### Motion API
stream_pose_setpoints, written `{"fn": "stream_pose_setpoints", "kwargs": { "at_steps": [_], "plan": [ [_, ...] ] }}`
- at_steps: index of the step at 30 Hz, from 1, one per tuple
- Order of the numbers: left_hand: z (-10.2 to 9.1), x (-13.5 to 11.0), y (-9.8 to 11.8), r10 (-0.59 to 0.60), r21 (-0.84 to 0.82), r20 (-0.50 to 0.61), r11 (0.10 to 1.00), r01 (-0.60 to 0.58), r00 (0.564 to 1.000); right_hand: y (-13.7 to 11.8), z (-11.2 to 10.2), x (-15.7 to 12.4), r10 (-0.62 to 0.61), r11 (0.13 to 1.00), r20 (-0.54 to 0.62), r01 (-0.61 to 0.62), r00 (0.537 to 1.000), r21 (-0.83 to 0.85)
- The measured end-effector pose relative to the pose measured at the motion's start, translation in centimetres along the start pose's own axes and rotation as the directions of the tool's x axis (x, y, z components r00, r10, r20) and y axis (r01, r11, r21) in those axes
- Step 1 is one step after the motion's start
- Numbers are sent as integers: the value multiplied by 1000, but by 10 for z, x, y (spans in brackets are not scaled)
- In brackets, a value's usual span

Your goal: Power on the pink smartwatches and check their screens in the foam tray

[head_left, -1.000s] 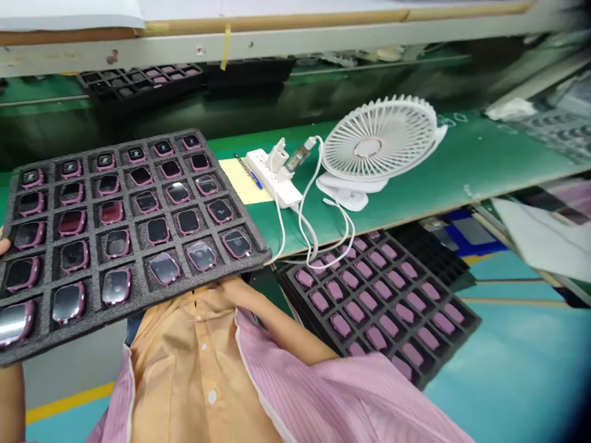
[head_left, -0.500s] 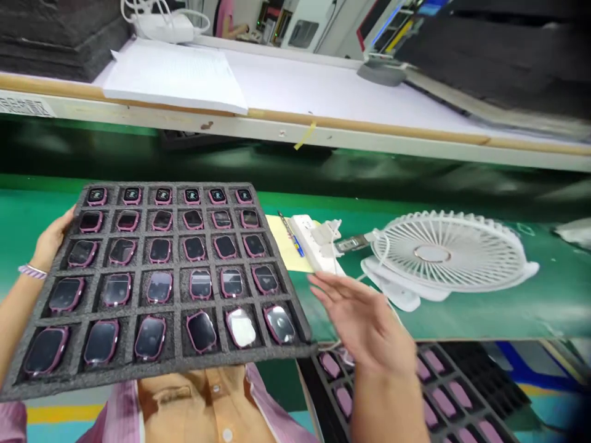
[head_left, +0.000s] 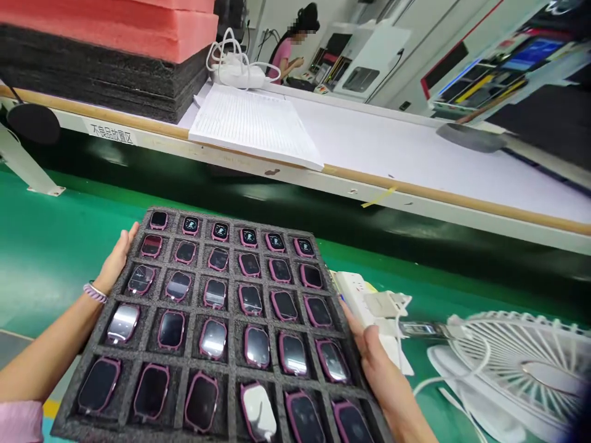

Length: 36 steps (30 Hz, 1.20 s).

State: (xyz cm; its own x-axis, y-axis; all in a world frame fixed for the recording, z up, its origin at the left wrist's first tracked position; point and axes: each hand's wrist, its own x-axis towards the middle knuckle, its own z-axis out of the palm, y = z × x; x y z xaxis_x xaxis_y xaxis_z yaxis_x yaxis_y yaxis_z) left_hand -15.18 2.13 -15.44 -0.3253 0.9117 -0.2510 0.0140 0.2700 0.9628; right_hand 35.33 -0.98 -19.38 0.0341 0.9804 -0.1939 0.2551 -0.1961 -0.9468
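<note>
A dark grey foam tray (head_left: 229, 376) lies across my view, tilted, its near edge lower and out of frame. Smartwatches with pink-purple cases (head_left: 152, 391) fill its square pockets in rows. Several watches in the far row (head_left: 248, 237) show a lit dial; the others have dark or glaring screens, and one near the front looks white. My left hand (head_left: 115, 261) grips the tray's left side near the far corner, its fingers partly hidden. On the right side, my right hand (head_left: 381, 363) holds the edge, thumb by the rim.
Right of the tray are a white power strip (head_left: 353, 289) with plugs and a white fan (head_left: 521, 369) with its cable. Above the green bench (head_left: 28, 234) runs a shelf with papers (head_left: 258, 126), stacked black and red foam (head_left: 138, 80) and cables. A person sits beyond.
My right hand has come onto the tray's right edge; before, it was apart and open. The tray sits lower and further right in view, as the camera view has shifted left.
</note>
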Motion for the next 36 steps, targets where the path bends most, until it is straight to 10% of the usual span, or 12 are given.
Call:
{"fn": "stream_pose_setpoints", "kwargs": {
  "at_steps": [4,6,9,14,18,26,36],
  "plan": [
    [-6,14,12,237,448,-58,874,-187,970,-63,11,29,-403,835,29,381,915,-397],
    [-4,21,32,379,730,-39,642,-232,925,-109,41,52,-551,665,293,623,781,-412],
    [13,29,64,401,952,47,259,-163,915,-171,116,87,-458,499,661,787,594,-362],
    [43,32,83,376,982,60,142,-122,925,-216,246,113,-213,188,657,691,723,-698],
    [51,31,71,390,974,51,182,-131,920,-217,288,110,-280,80,573,613,770,-786],
    [58,26,59,384,935,110,272,-226,917,-209,285,99,-289,95,601,647,745,-757],
    [53,25,54,415,897,46,384,-220,909,-188,286,102,-355,442,562,664,747,-604]
  ]
}}
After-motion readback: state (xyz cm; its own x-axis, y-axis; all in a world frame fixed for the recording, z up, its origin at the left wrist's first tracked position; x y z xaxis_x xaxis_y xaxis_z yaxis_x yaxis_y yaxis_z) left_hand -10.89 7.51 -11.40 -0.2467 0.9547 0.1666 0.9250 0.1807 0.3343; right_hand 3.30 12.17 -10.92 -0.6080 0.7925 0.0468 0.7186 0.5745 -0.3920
